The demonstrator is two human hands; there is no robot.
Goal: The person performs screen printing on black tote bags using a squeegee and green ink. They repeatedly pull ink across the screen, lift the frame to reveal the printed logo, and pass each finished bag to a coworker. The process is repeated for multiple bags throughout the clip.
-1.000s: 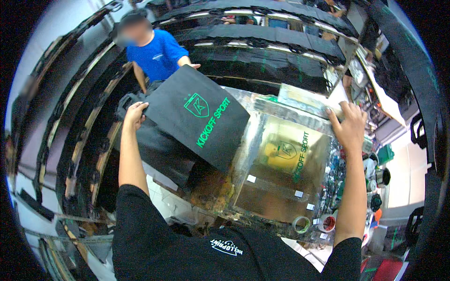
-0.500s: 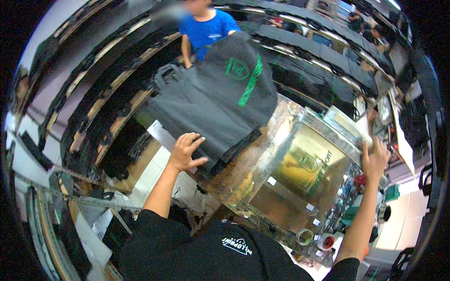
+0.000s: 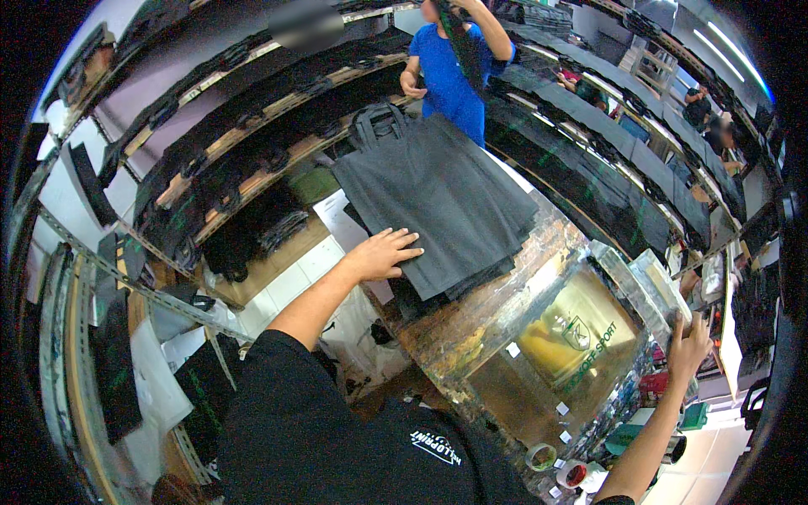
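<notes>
A stack of black cloth bags (image 3: 446, 206) with handles lies on the worktable, its top face plain. My left hand (image 3: 383, 255) rests on the near left edge of the top bag, palm down with the fingers stretched out. To the right of the stack is a printing screen (image 3: 505, 396) with a yellowish mesh and a green emblem. A long pale block (image 3: 661, 282) lies at the screen's far right side. My right hand (image 3: 690, 343) is at the end of this block beside the screen's edge, fingers apart; their contact is partly hidden.
Across the table a person in a blue shirt (image 3: 454, 76) holds a dark cloth (image 3: 461, 42) up at the shoulder. Racks (image 3: 278, 101) bearing black bags stand behind. Tape rolls (image 3: 572, 473) sit at the near right. A metal bar (image 3: 143, 282) crosses the left.
The green-printed bag has been lifted off, leaving a plain black bag on top. The person in blue has straightened up with dark cloth. My left hand has come down onto the bag.
</notes>
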